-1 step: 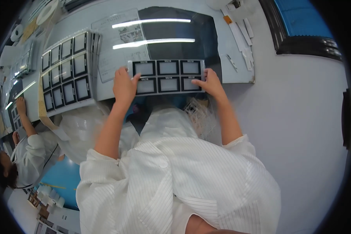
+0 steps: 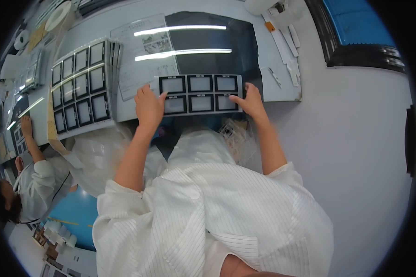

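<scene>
A pale sheet of black-framed rectangular panels (image 2: 200, 84), set in two rows with grey windows, lies near the table's front edge. My left hand (image 2: 149, 105) grips its left end, thumb over the face and fingers along the side. At the right end my right hand (image 2: 251, 102) holds it too, with the thumb pressed on the lower corner panel. Beneath and beyond the sheet is a dark glossy mat (image 2: 208, 41) reflecting two bright light strips.
To the left stands a stack of similar framed sheets (image 2: 82, 85). A printed paper sheet (image 2: 125, 57) lies beside the mat. A pen (image 2: 274, 77) and white strips (image 2: 282, 46) are at the right. A co-worker's arm (image 2: 32, 143) reaches the table at far left.
The view has shifted slightly, so the table sits a little lower in it. Both hands keep their hold on the sheet, with hardly any movement.
</scene>
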`<state>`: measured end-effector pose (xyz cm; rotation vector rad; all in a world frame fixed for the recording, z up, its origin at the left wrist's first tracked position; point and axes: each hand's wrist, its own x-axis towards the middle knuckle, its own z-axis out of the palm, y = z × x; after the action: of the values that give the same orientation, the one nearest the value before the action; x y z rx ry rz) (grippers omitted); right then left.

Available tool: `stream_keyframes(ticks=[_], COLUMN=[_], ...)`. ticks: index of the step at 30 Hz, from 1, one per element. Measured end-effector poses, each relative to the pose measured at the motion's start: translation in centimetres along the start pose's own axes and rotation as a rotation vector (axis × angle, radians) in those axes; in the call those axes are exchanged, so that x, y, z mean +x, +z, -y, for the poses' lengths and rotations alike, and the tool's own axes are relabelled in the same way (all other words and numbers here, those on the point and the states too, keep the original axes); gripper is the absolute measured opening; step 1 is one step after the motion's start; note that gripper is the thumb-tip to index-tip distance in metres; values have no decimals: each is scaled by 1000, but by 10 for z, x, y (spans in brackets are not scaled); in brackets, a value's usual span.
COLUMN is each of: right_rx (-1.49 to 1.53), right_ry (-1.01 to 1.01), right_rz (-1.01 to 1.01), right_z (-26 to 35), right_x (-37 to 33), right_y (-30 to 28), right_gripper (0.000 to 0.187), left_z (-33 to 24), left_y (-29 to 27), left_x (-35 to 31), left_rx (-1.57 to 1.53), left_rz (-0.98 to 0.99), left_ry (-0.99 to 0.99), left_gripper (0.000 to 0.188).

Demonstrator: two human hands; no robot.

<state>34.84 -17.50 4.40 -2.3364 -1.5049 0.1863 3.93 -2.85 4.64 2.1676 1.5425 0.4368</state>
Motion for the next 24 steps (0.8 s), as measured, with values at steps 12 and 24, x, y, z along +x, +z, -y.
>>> stream_keyframes(ticks=[12, 24], right_rx=[523, 1108], right_ry=[580, 266], right_rz=[472, 407], right_z=[14, 81], right_x=[23, 119], right_y=[-23, -46], right_gripper=[60, 52], left_z=[-5, 18], left_y=[17, -52], left_x=[-6, 68], left_rx=[-127, -680], left_rz=[51, 107], left_ry=[-350, -305], left_gripper=[49, 31])
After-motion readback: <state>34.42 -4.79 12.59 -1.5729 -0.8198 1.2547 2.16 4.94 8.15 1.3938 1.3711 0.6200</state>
